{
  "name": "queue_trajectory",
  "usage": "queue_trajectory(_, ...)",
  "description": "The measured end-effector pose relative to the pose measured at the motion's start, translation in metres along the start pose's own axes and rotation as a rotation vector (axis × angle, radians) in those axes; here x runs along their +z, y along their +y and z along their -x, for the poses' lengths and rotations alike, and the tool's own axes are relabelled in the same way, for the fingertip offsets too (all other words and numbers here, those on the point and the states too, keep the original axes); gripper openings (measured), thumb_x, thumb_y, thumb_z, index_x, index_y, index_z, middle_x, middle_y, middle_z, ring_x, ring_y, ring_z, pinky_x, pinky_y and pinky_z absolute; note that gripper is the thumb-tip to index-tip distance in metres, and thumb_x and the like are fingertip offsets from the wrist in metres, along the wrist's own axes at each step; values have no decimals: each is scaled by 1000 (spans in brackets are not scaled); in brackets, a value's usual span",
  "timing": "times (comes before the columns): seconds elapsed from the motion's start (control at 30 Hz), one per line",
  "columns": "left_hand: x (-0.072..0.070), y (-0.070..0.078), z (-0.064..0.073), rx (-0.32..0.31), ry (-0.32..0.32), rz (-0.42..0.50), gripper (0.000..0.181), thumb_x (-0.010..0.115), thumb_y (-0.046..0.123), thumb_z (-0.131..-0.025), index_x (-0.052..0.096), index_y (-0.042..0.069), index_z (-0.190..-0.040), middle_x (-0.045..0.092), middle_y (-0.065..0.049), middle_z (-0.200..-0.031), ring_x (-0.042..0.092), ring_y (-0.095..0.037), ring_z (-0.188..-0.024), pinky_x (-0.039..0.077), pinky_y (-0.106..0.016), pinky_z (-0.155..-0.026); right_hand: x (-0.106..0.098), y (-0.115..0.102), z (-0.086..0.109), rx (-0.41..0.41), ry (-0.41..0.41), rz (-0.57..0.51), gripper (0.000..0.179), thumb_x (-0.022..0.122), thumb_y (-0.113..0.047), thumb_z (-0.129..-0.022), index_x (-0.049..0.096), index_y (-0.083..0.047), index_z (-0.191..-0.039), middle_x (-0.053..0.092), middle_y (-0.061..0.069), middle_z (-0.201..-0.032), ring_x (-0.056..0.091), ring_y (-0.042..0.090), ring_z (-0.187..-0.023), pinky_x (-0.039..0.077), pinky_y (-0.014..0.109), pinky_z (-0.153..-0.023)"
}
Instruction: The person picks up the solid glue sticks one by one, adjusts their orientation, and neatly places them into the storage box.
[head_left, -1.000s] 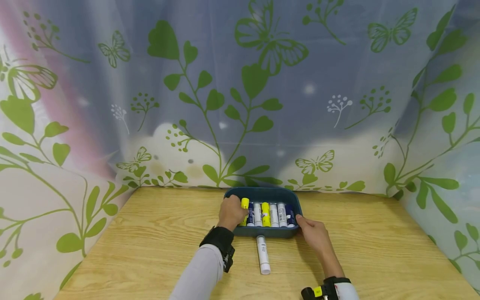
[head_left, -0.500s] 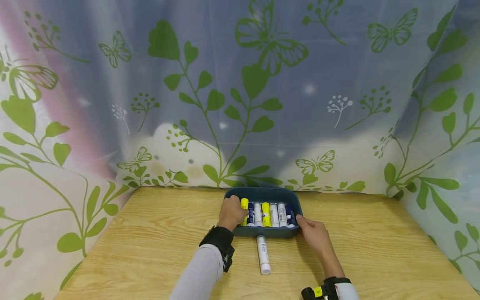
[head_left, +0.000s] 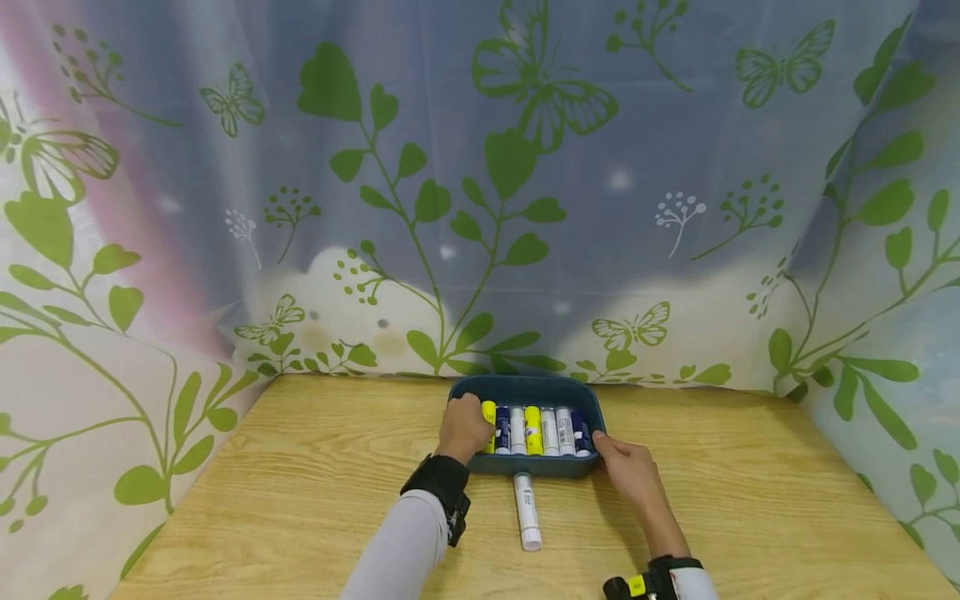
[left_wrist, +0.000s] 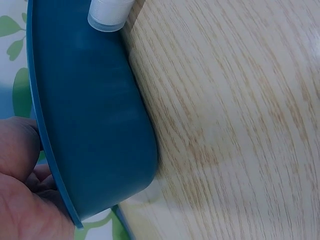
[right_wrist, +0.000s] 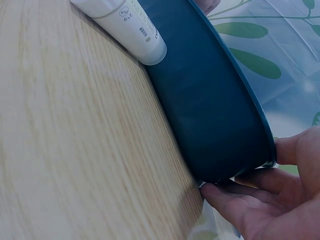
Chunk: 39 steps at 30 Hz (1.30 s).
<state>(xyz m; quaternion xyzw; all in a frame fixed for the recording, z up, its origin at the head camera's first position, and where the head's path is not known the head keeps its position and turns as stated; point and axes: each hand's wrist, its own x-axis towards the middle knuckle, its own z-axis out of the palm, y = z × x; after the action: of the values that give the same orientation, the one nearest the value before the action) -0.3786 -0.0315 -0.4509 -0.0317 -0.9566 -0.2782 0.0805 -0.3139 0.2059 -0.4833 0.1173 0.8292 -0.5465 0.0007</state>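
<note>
A dark teal plastic box [head_left: 536,467] stands on the table, with a row of glue sticks [head_left: 549,432] in yellow, white and dark blue inside. My left hand [head_left: 463,427] reaches over the left end, fingers curled at a yellow glue stick [head_left: 489,412] that they partly hide. In the left wrist view the hand's fingers go behind the box rim. My right hand [head_left: 633,473] holds the box's right front corner, thumb on the rim and fingers against the outer wall [right_wrist: 220,125]. In front of the box lies a white glue stick [head_left: 527,512], its far end close to the wall.
The wood-grain table [head_left: 315,500] runs to both sides and toward me. A printed curtain [head_left: 675,250] with green leaves and butterflies hangs close behind the box and down both sides. Each wrist carries a black camera strap [head_left: 438,483].
The yellow glue stick at my left hand has sunk slightly lower in the box, in line with the others. My right hand and the loose white glue stick stay where they were.
</note>
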Motion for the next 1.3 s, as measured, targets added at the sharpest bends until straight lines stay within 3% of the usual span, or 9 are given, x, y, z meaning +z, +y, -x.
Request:
queue_trajectory(0.23,-3,4,5,8,16,14,16,78,3,-83,64,-2,-77,55,-9,-65,55,-24,-62,45,-33,-56,0,0,0,-13,1,-1,59,48,-40,-106,51,6,-144,48,28,-148,52,43,-134,46,53,-107)
queue_trajectory(0.5,-3,6,6,-1,-21,-23,16,78,5,-84,66,-2,-79,56,-9,-69,52,-22,-63,42,-32,-57,0,1,0,-6,3,-1,62,49,-42,-106,51,7,-144,48,29,-148,53,43,-134,47,52,-106)
queue_trajectory(0.8,-1,3,6,26,-38,14,32,75,3,-86,52,4,-64,33,-2,-58,41,-20,-54,32,-29,-51,0,-1,1,9,0,-3,64,47,-43,-106,50,10,-143,48,30,-147,52,44,-133,46,54,-107)
queue_trajectory(1.1,0,3,5,25,-47,17,30,74,4,-89,54,4,-66,31,-1,-57,43,-20,-53,33,-29,-50,1,0,1,-8,4,-6,62,47,-41,-106,50,10,-142,49,31,-146,54,44,-132,48,52,-105)
queue_trajectory(1.3,-3,3,4,63,-77,-8,44,70,5,-93,40,11,-60,22,1,-56,33,-17,-48,27,-28,-48,1,0,1,-13,5,-13,61,48,-39,-106,51,10,-142,49,31,-145,55,44,-131,48,53,-105)
